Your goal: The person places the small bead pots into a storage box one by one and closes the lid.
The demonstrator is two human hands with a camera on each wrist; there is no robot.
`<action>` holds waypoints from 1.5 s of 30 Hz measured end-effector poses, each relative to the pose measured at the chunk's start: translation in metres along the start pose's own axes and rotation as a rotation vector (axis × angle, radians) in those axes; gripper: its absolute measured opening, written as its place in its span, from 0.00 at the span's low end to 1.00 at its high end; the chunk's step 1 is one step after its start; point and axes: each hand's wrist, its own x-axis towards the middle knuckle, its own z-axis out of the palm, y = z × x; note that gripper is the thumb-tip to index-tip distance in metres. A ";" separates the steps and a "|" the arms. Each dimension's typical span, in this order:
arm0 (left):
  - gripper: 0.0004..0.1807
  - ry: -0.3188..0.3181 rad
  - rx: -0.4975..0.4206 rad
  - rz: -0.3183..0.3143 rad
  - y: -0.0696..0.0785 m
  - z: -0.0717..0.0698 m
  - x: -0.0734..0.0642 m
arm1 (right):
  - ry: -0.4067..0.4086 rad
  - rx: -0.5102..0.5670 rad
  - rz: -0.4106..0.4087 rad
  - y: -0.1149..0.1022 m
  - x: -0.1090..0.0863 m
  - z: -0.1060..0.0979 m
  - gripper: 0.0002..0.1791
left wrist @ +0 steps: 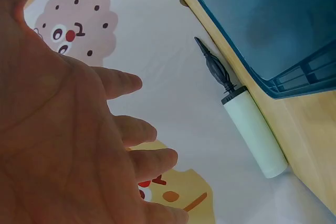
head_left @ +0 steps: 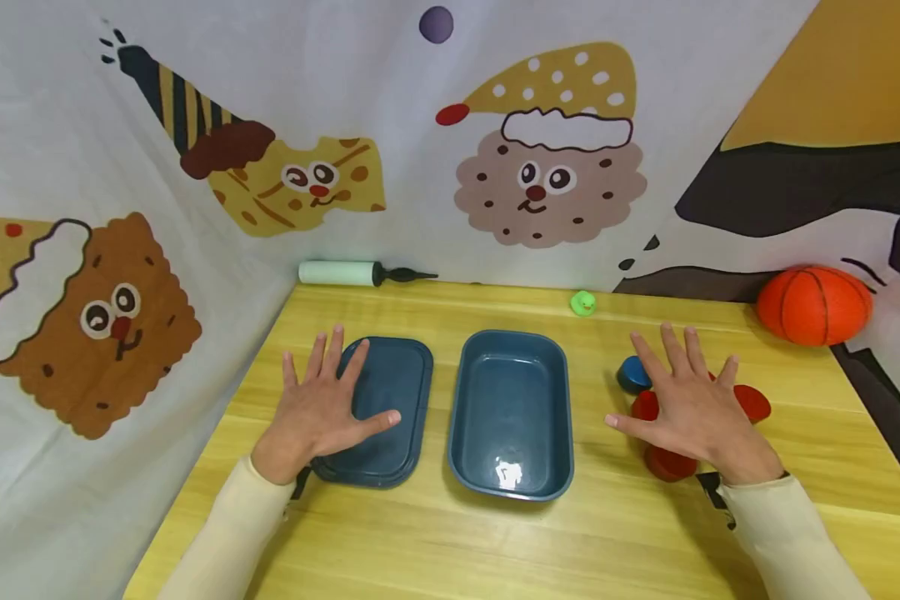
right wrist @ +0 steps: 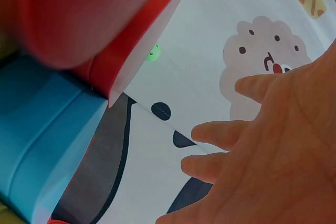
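Observation:
My left hand [head_left: 318,417] is spread with straight fingers over the left side of a dark blue rectangular lid [head_left: 390,417]; it grips nothing. Beside the lid stands an open dark blue rectangular container [head_left: 512,487], with nothing seen inside. My right hand [head_left: 693,417], fingers also spread, hovers above several red and blue cup-like pieces on the right. A blue piece [head_left: 633,375] and red pieces [head_left: 671,463] show around it, partly hidden. Large and close in the right wrist view are a red piece [right wrist: 126,40] and a blue piece [right wrist: 47,129].
A pale green hand pump [head_left: 340,273] with a black nozzle lies at the table's back left edge. Near the back edge sits a small green duck [head_left: 582,303]. An orange basketball [head_left: 814,306] rests at the back right. A printed cloth [head_left: 420,225] hangs behind the wooden table [head_left: 495,550].

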 end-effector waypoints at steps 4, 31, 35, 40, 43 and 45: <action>0.67 -0.004 -0.007 0.001 -0.003 0.001 -0.001 | -0.004 0.016 0.007 -0.001 -0.001 -0.001 0.70; 0.48 0.141 -0.298 0.160 0.007 0.008 -0.003 | 0.232 0.122 -0.004 0.028 -0.018 -0.010 0.59; 0.43 0.145 -0.382 0.189 0.015 0.013 -0.003 | 0.225 0.205 0.030 0.039 -0.026 -0.013 0.53; 0.37 0.142 -0.517 0.235 0.027 0.016 -0.003 | 0.261 0.341 0.066 0.057 -0.034 -0.013 0.47; 0.33 0.135 -0.594 0.269 0.035 0.019 -0.001 | 0.267 0.385 0.101 0.068 -0.037 -0.011 0.45; 0.31 0.119 -0.638 0.287 0.041 0.023 0.001 | 0.268 0.394 0.119 0.073 -0.039 -0.009 0.43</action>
